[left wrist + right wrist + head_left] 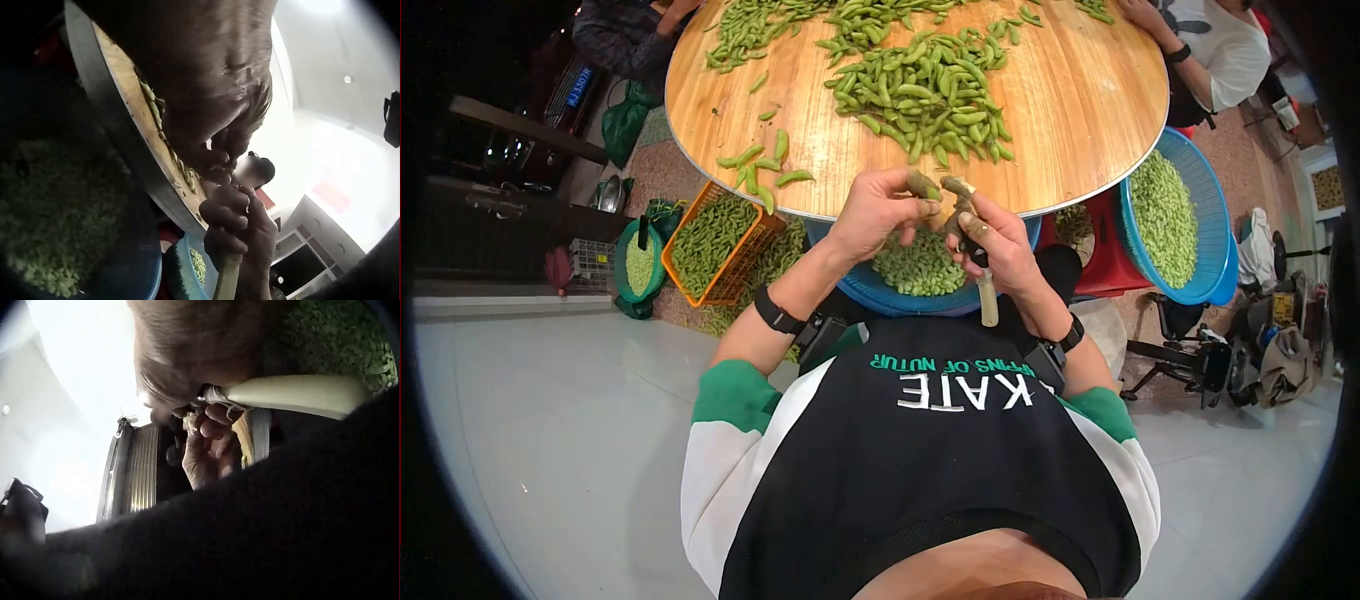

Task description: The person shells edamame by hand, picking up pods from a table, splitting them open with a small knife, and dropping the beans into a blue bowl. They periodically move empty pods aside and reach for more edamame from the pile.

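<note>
Close together over the table's near edge, my two hands meet at their fingertips. My left hand point(880, 212) has its thumb and index finger together. A small pale piece point(189, 420) shows at its fingertips in the right wrist view; I cannot tell its kind. My right hand point(1002, 245) grips a tool by its pale handle point(987, 300), which points down toward my body; its working end is hidden among the fingers. Below the hands, a blue basin point(850, 290) holds shelled green beans point(917, 265). A heap of green bean pods point(920, 90) lies on the table just ahead.
The round wooden table point(1080, 120) has a few loose pods point(750, 160) at its left. An orange crate point(735, 265) of pods stands left, and a blue basket point(1215, 190) of shelled beans right. Other people's arms point(1190, 65) reach in at the far side.
</note>
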Available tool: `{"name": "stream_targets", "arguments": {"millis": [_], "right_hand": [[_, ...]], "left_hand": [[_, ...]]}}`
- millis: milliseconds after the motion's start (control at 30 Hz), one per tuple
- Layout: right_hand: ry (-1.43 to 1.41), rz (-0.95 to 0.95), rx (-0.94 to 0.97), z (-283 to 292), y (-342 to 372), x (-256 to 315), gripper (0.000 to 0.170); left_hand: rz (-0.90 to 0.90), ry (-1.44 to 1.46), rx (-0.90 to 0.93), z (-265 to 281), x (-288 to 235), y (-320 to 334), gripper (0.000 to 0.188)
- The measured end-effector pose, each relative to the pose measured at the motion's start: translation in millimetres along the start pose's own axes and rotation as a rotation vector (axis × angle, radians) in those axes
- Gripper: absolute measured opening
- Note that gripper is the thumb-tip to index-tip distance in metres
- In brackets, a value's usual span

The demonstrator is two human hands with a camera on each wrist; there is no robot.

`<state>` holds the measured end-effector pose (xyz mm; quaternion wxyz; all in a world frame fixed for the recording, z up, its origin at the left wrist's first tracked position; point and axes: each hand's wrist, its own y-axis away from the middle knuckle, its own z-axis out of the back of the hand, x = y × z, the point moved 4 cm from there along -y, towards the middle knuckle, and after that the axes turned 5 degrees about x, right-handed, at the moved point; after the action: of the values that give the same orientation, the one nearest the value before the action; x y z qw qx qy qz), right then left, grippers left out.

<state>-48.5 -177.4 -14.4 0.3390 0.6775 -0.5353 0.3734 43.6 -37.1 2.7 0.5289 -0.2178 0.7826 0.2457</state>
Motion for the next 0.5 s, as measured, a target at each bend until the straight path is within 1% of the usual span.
{"name": "stream_targets", "arguments": {"millis": [133,200,233,333,400,500], "right_hand": [[0.1,-0.001,-0.025,4.2,-0.8,-4.6,0.042],[0.061,-0.019,0.048,-1.2,-1.1,-6.9,0.039],[0.012,-0.042,0.029,-2.9,-0.8,-6.2,0.036],[0.024,-0.064,0.042,-1.4,-0.3,-8.4,0.034],[0.002,-0.052,0.055,-2.8,1.0,-6.6,0.033],[-0.016,-0.041,0.066,-1.4,2.2,-7.3,0.032]], "left_hand": [[0.048,-0.051,-0.056,-2.7,6.3,1.5,0.009],[0.043,-0.1,-0.125,-8.4,3.9,2.6,0.008],[0.043,-0.1,-0.124,-7.5,4.8,1.9,0.008],[0.061,-0.089,-0.122,-4.1,6.9,1.9,0.008],[0.095,-0.081,-0.109,-4.6,5.6,2.2,0.008],[0.096,-0.034,-0.091,-2.7,6.1,2.5,0.01]]}}
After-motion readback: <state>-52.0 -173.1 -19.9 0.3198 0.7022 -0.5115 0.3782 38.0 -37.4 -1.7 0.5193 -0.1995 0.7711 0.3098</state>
